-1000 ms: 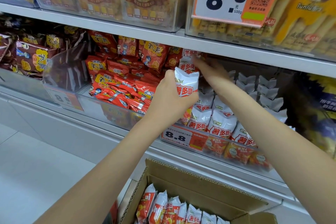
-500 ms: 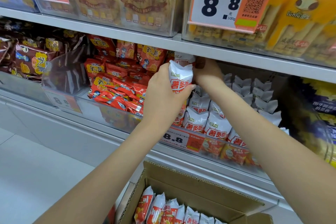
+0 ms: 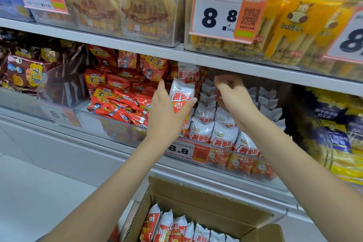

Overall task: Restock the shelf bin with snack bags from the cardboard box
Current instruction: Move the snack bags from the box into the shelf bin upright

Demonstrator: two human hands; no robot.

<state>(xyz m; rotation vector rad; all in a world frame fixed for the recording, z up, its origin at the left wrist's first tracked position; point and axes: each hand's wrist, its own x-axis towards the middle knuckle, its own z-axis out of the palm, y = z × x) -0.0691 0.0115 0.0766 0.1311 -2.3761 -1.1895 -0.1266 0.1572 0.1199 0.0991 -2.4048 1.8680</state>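
My left hand [image 3: 167, 112] grips a white and red snack bag [image 3: 181, 94] upright at the left side of the clear shelf bin [image 3: 231, 161]. Another such bag [image 3: 188, 73] stands behind it near the shelf above. My right hand [image 3: 231, 96] hovers over the bin's middle with fingers curled, holding nothing that I can see. Rows of matching bags [image 3: 222, 135] stand in the bin. Below, the open cardboard box [image 3: 206, 200] holds several more bags [image 3: 176, 228].
A bin of red snack packs [image 3: 121, 96] sits left of the target bin. Blue and yellow bags [image 3: 334, 135] are to the right. The upper shelf edge [image 3: 235, 65] hangs close above my hands. A price tag [image 3: 186, 151] marks the bin front.
My right hand let go near the top back bag and pulled back and lower over the bin. My left hand keeps the held bag, now a little lower.
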